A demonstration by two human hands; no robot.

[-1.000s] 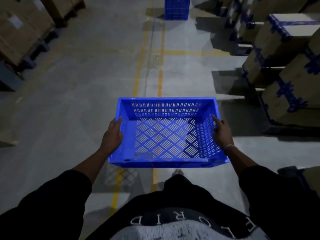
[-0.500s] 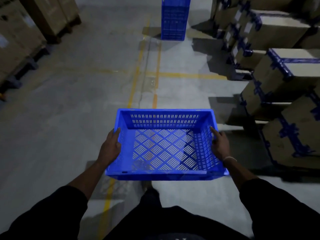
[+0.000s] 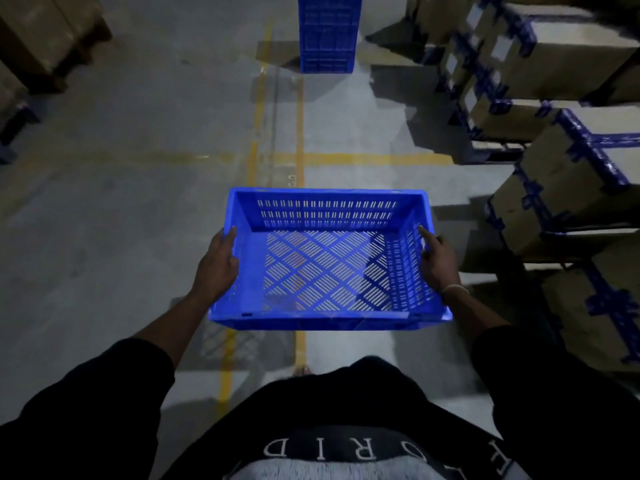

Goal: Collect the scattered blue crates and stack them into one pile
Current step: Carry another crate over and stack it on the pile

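Two hands clamp one blue crate at waist height: left hand, right hand | pile far ahead | advice: keep level, align rims before lowering.

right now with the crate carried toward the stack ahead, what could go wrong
The carried crate hides the floor just ahead, so a trip seems possible. The left hand and right hand press only on its side walls, so it might slip. The taped boxes stand close on the right and the crate stack looks tall; a clipped corner or hard set-down may topple it.
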